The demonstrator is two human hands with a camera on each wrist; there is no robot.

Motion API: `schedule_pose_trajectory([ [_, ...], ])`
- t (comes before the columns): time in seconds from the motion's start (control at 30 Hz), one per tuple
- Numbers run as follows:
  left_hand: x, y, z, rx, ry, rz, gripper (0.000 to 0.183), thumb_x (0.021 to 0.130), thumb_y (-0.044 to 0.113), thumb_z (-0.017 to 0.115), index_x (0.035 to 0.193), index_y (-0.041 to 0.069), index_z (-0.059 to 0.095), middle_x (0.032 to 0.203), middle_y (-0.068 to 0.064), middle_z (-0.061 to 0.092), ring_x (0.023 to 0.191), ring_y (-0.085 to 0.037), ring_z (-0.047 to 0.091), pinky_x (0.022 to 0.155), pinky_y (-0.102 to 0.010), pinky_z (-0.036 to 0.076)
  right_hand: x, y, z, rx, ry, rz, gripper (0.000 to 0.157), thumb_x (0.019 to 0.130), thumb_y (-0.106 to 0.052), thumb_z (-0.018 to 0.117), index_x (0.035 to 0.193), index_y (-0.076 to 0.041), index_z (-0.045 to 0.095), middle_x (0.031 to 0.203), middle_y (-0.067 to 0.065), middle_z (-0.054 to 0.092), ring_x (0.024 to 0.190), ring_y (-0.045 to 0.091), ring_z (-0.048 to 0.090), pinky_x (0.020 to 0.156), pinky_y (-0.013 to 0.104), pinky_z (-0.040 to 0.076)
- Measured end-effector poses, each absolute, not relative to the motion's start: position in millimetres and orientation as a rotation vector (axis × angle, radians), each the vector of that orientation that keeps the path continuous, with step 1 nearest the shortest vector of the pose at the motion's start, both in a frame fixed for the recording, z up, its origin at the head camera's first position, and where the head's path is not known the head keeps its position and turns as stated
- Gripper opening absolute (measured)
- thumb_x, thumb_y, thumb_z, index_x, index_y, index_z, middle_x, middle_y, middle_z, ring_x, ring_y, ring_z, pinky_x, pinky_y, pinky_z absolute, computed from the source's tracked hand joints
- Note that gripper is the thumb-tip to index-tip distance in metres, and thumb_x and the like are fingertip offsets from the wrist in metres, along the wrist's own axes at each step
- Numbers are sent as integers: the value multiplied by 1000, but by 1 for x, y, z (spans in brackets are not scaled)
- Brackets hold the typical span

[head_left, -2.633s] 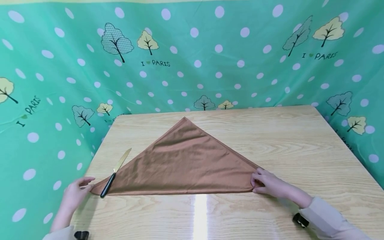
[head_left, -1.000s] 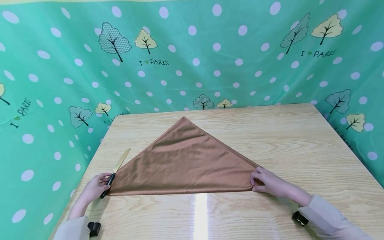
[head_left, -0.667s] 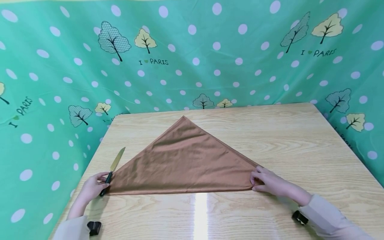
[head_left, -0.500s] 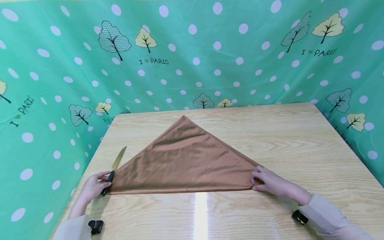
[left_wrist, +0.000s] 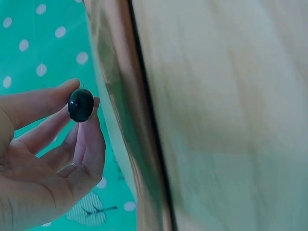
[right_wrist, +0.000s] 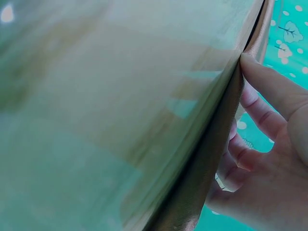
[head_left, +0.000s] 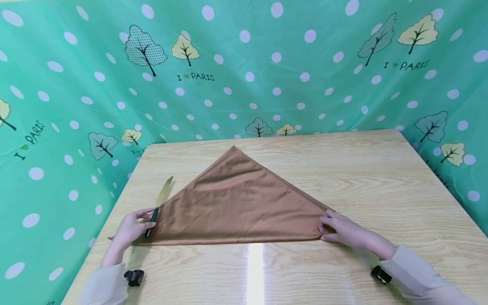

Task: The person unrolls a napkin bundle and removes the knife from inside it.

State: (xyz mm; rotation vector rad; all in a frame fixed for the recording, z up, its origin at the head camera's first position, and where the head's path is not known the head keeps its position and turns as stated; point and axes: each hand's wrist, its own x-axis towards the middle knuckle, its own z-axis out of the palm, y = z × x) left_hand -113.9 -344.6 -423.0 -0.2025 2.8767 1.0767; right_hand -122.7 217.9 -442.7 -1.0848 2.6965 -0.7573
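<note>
A brown cloth (head_left: 232, 203), folded into a triangle, lies on the table with its peak pointing away. Over its left end, my left hand (head_left: 131, 226) pinches a knife (head_left: 164, 192) by the black handle, its gold blade pointing away and slightly right. In the left wrist view, the knife handle's rounded end (left_wrist: 81, 105) sits between thumb and fingers, seemingly off the table. At the cloth's right end, my right hand (head_left: 343, 231) pinches the folded edge, thumb (right_wrist: 262, 77) on the near side and fingers behind. That hand covers the cloth's right corner.
The wood-grain table (head_left: 381, 182) extends around the cloth. A green dotted curtain (head_left: 228, 55) hangs behind it and along both sides. Black wrist devices (head_left: 134, 277) sit at both sleeves. Light reflects off the table's front middle.
My left hand left the cloth's left tip, took the knife by its handle, and has carried it a little right and away. The right hand and the cloth stay nearly the same.
</note>
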Motion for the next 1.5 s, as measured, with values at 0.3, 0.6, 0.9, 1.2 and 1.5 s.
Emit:
schedule_pose_trajectory([
  [0.3, -129, -315, -416, -215, 2793, 1272, 48, 76, -2, 61, 120, -11, 46, 96, -23, 56, 62, -5, 50, 51, -20, 40, -123, 219, -444, -1081, 2700, -762, 18, 78, -21, 66, 78, -20, 49, 76, -6, 33, 66, 6, 29, 57, 20, 24],
  [0.6, -144, -291, -416, -201, 2727, 1391, 50, 76, -2, 62, 122, -10, 45, 104, -28, 55, 71, -4, 55, 55, -22, 45, -123, 219, -444, -1085, 2697, -769, 18, 78, -21, 66, 78, -20, 48, 76, -5, 33, 66, 6, 30, 56, 20, 24],
  [0.9, -163, -263, -420, -203, 2707, 1440, 49, 75, -2, 63, 121, -8, 48, 106, -27, 55, 78, -14, 59, 58, -21, 48, -123, 218, -444, -1058, 2691, -767, 17, 78, -21, 66, 78, -20, 49, 76, -5, 34, 66, 6, 30, 57, 20, 25],
  [1.2, -183, -225, -417, -261, 2584, 1603, 49, 74, -5, 64, 121, -4, 50, 107, -26, 55, 61, -7, 57, 58, -22, 49, -123, 220, -445, -1072, 2691, -782, 17, 78, -21, 66, 78, -20, 49, 76, -5, 35, 66, 6, 30, 57, 20, 24],
  [1.5, -198, -185, -416, -242, 2532, 1712, 47, 72, -8, 64, 118, -4, 53, 100, -23, 58, 74, -12, 59, 57, -23, 50, -123, 220, -444, -1057, 2673, -782, 16, 79, -23, 65, 79, -19, 49, 76, -4, 34, 67, 7, 29, 57, 21, 24],
])
